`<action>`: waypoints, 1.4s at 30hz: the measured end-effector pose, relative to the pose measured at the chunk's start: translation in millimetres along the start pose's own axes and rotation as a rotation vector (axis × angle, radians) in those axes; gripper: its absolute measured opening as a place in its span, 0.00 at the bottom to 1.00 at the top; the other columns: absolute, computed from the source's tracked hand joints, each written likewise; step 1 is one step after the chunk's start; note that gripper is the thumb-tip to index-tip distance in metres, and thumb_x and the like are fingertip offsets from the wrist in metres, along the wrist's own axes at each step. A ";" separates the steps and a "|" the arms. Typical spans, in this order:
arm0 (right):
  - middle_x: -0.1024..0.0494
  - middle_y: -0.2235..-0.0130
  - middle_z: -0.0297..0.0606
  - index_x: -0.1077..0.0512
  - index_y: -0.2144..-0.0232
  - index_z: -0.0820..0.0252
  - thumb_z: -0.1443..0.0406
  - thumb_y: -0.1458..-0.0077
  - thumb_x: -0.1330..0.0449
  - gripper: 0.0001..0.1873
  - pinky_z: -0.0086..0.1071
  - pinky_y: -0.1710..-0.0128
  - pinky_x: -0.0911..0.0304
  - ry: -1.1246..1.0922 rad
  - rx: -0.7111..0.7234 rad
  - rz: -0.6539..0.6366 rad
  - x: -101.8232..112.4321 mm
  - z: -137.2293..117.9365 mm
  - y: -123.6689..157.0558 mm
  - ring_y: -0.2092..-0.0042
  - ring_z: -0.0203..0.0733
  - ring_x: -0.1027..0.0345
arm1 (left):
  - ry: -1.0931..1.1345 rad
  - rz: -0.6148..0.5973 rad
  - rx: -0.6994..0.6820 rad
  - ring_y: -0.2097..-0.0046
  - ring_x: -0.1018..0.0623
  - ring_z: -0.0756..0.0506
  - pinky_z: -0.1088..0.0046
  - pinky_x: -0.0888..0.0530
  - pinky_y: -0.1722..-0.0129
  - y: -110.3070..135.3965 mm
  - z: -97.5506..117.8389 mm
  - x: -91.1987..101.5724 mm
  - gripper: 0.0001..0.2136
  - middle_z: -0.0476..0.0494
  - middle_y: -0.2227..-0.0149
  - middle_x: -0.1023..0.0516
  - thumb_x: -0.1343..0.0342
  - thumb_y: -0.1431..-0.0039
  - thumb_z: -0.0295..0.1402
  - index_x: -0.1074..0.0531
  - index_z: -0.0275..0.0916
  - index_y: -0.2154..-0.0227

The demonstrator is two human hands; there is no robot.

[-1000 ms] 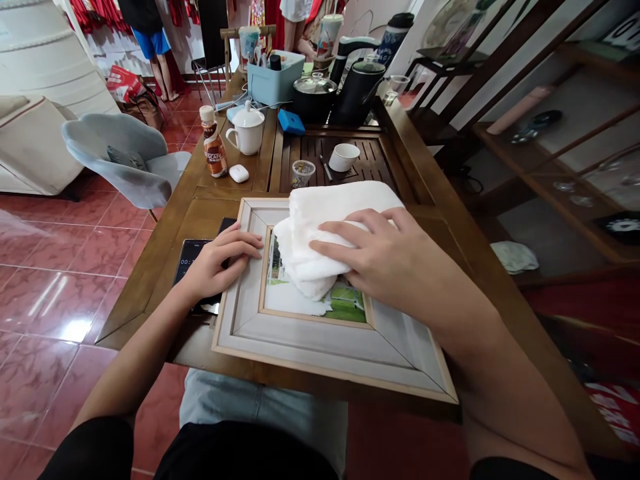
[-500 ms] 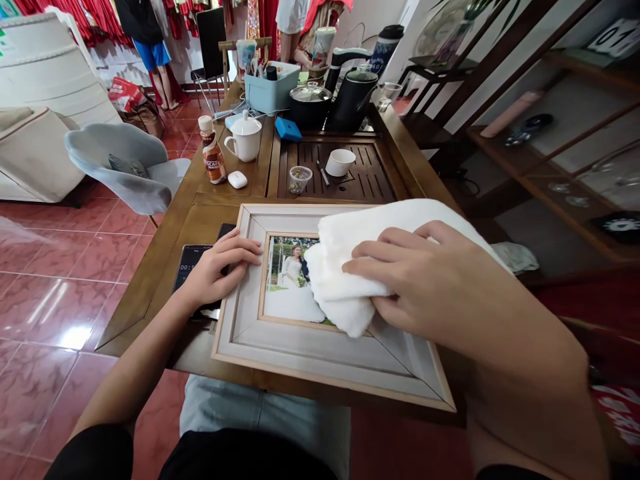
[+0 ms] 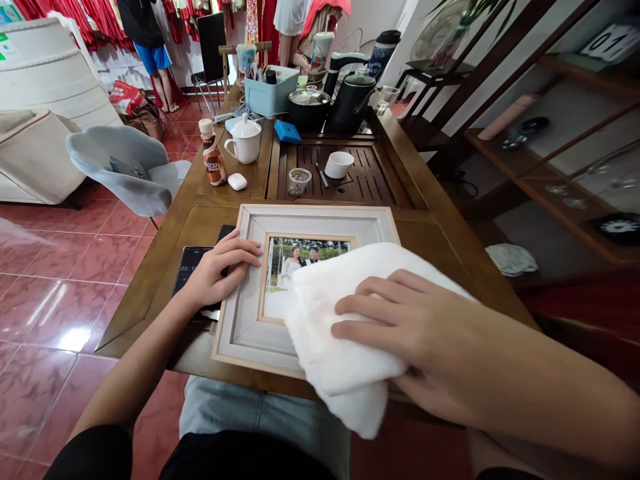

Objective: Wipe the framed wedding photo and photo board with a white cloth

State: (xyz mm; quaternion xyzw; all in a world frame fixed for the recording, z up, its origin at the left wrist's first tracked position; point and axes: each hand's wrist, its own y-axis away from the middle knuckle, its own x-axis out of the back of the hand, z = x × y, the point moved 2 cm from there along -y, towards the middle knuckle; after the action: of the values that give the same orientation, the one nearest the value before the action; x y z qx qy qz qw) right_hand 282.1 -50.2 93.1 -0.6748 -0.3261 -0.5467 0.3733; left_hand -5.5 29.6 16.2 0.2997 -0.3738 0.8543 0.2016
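A picture frame (image 3: 250, 297) with a wide pale border lies at the near edge of the wooden table, holding a wedding photo (image 3: 280, 263). My left hand (image 3: 220, 270) rests on the frame's left side, fingers stretched over the border. In my right hand (image 3: 395, 320) is a folded white cloth (image 3: 320, 333), pressed over the lower right of the frame and hanging past its near edge. The cloth hides that corner and part of the photo. Beside my left wrist lies a phone (image 3: 190, 263) with a timer on its screen, partly covered by the hand.
Beyond the frame, a tea tray (image 3: 365, 190) carries a white cup (image 3: 339, 164) and a small plastic cup (image 3: 299, 181). To its left stand a coffee bottle (image 3: 213, 157), a lidded mug (image 3: 246, 140) and a white earbud case (image 3: 237, 181). A kettle (image 3: 350, 103) is farther back.
My right hand has moved the cloth toward me, down across the frame. More of the photo's top and the frame's upper right now show. My left hand stays in place.
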 end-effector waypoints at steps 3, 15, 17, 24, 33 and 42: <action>0.19 0.51 0.42 0.24 0.51 0.56 0.72 0.48 0.39 0.21 0.43 0.55 0.35 -0.062 0.045 -0.031 -5.7 -5.6 -11.1 0.55 0.50 0.29 | 0.000 0.002 0.005 0.45 0.19 0.44 0.52 0.42 0.27 0.4 0.0 -0.3 0.12 0.42 0.53 0.18 0.53 0.29 0.27 0.22 0.40 0.59; 0.22 0.41 0.40 0.27 0.42 0.52 0.69 0.39 0.39 0.23 0.45 0.46 0.34 -0.094 0.141 -0.035 -15.8 -14.4 -30.0 0.45 0.49 0.29 | 0.019 0.008 -0.035 0.46 0.18 0.42 0.55 0.40 0.28 1.3 -3.1 -2.3 0.13 0.40 0.53 0.18 0.51 0.26 0.35 0.22 0.41 0.59; 0.19 0.47 0.41 0.23 0.48 0.52 0.71 0.43 0.39 0.21 0.44 0.50 0.34 -0.105 0.104 -0.055 -11.2 -10.4 -24.4 0.50 0.49 0.27 | 0.014 0.000 -0.031 0.45 0.19 0.43 0.55 0.42 0.28 1.1 -2.2 -1.7 0.13 0.41 0.53 0.18 0.52 0.27 0.32 0.22 0.41 0.59; 0.19 0.59 0.38 0.20 0.63 0.50 0.74 0.55 0.42 0.19 0.42 0.56 0.36 -0.118 -0.005 -0.103 2.5 1.3 -8.7 0.60 0.47 0.27 | 0.004 -0.018 -0.004 0.44 0.19 0.43 0.52 0.42 0.27 1.6 -2.2 -1.6 0.14 0.42 0.52 0.18 0.53 0.31 0.26 0.22 0.42 0.59; 0.22 0.43 0.45 0.26 0.44 0.55 0.73 0.47 0.42 0.28 0.48 0.50 0.35 0.108 -0.067 0.038 -14.5 16.9 -24.6 0.47 0.55 0.28 | -0.004 -0.016 -0.008 0.44 0.19 0.43 0.51 0.41 0.28 2.3 -2.8 -0.6 0.12 0.42 0.52 0.18 0.52 0.31 0.26 0.22 0.41 0.59; 0.19 0.46 0.40 0.21 0.52 0.53 0.73 0.53 0.41 0.26 0.48 0.44 0.39 -0.163 0.045 -0.021 -11.4 30.9 -29.2 0.44 0.51 0.27 | -0.004 -0.024 -0.015 0.45 0.19 0.44 0.52 0.40 0.28 2.3 -3.0 -1.0 0.13 0.42 0.52 0.18 0.53 0.31 0.25 0.22 0.42 0.59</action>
State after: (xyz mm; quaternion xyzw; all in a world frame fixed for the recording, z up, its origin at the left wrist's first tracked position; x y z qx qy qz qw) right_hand 270.4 -9.1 82.4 -0.7051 -0.3748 -0.4864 0.3546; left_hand -7.1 30.3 12.7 0.3043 -0.3769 0.8485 0.2132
